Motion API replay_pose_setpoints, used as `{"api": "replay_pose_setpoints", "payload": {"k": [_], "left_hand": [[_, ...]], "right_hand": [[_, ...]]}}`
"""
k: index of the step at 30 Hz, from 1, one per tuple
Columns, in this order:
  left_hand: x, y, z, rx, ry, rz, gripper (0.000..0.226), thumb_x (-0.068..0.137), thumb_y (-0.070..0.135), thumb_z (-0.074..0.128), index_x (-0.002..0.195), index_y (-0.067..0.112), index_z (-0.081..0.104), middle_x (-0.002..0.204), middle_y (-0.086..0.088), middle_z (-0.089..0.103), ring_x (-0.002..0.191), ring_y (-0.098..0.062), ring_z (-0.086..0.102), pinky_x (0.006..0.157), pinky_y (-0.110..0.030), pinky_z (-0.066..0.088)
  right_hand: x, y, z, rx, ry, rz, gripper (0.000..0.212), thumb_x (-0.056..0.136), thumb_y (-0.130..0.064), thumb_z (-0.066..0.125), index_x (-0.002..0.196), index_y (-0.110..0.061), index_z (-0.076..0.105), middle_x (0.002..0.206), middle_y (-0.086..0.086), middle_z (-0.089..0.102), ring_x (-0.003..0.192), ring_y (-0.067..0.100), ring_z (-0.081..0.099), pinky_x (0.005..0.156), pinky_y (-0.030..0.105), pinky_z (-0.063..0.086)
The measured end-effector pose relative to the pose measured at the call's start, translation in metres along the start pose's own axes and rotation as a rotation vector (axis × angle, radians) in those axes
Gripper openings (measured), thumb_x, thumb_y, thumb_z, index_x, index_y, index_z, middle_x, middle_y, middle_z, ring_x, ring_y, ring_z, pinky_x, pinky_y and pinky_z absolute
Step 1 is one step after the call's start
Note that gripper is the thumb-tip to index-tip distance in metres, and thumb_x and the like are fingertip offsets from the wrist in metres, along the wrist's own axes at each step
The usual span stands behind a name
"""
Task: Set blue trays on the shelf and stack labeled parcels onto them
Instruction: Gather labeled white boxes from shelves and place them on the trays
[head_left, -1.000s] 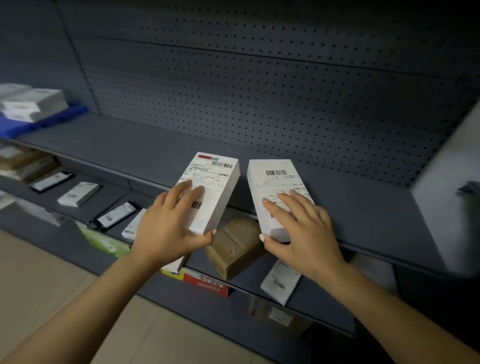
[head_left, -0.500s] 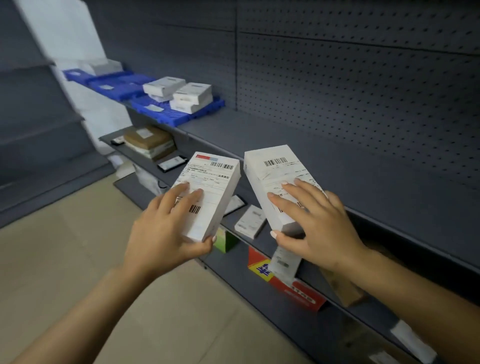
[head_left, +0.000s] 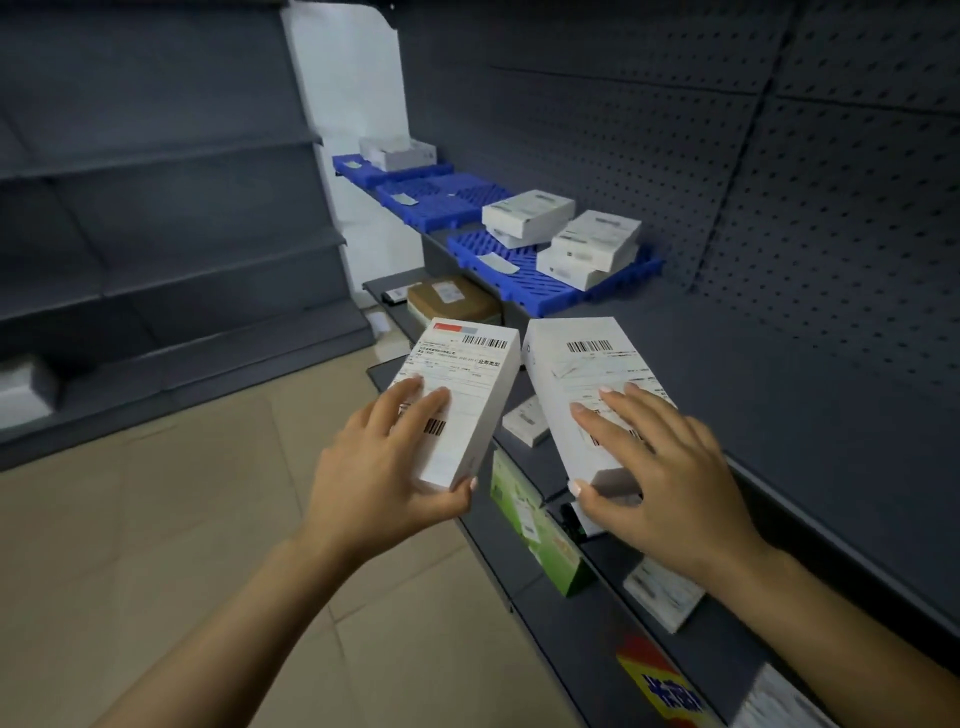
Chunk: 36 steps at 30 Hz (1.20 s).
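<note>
A person's left hand (head_left: 379, 473) grips a white labeled parcel (head_left: 460, 397), fingers over its label and thumb under the near end. Just to the right, the right hand (head_left: 660, 480) holds a second labeled parcel (head_left: 587, 387) the same way, out over the grey shelf (head_left: 810, 410). Farther along that shelf lie three blue trays: the far tray (head_left: 374, 169) bears a white box, the middle tray (head_left: 441, 200) only a paper slip, the nearest tray (head_left: 524, 270) stacked white boxes (head_left: 576, 241).

Label print on both held parcels (head_left: 464, 395) is blurred; right hand (head_left: 670, 478) hides its parcel's lower label
</note>
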<state>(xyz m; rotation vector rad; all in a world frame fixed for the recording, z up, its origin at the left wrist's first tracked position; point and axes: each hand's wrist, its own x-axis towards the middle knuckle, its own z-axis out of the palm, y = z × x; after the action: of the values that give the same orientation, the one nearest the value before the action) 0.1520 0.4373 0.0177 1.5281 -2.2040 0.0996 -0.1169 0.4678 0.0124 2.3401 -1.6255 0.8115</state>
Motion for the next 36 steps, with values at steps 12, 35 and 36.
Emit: {"api": "replay_pose_setpoints", "payload": {"k": [12, 35, 36], "left_hand": [[0.151, -0.126, 0.024, 0.062, 0.072, -0.118, 0.083, 0.066, 0.072, 0.053, 0.136, 0.029, 0.042, 0.144, 0.001, 0.041, 0.116, -0.027, 0.050, 0.075, -0.040, 0.053], [0.401, -0.504, 0.027, -0.006, 0.101, 0.024, 0.083, 0.063, 0.071, 0.054, 0.133, 0.027, 0.048, 0.141, 0.001, 0.045, 0.117, -0.027, 0.050, 0.078, -0.042, 0.052], [0.414, -0.515, 0.030, -0.008, 0.100, 0.035, 0.083, 0.063, 0.071, 0.054, 0.134, 0.027, 0.048, 0.142, 0.001, 0.045, 0.118, -0.027, 0.050, 0.078, -0.042, 0.052]], "right_hand": [[0.204, 0.021, 0.101, 0.121, 0.011, -0.078, 0.061, 0.076, -0.051, 0.051, 0.133, -0.029, 0.052, 0.139, 0.002, 0.049, 0.133, 0.024, 0.040, 0.098, 0.051, 0.039], [0.563, -0.096, 0.319, 0.086, 0.080, 0.065, 0.060, 0.077, -0.056, 0.049, 0.131, -0.030, 0.053, 0.135, -0.001, 0.052, 0.129, 0.020, 0.041, 0.096, 0.046, 0.038], [0.575, -0.096, 0.327, 0.084, 0.081, 0.069, 0.060, 0.077, -0.055, 0.049, 0.130, -0.029, 0.054, 0.135, -0.001, 0.052, 0.129, 0.020, 0.042, 0.095, 0.047, 0.038]]}}
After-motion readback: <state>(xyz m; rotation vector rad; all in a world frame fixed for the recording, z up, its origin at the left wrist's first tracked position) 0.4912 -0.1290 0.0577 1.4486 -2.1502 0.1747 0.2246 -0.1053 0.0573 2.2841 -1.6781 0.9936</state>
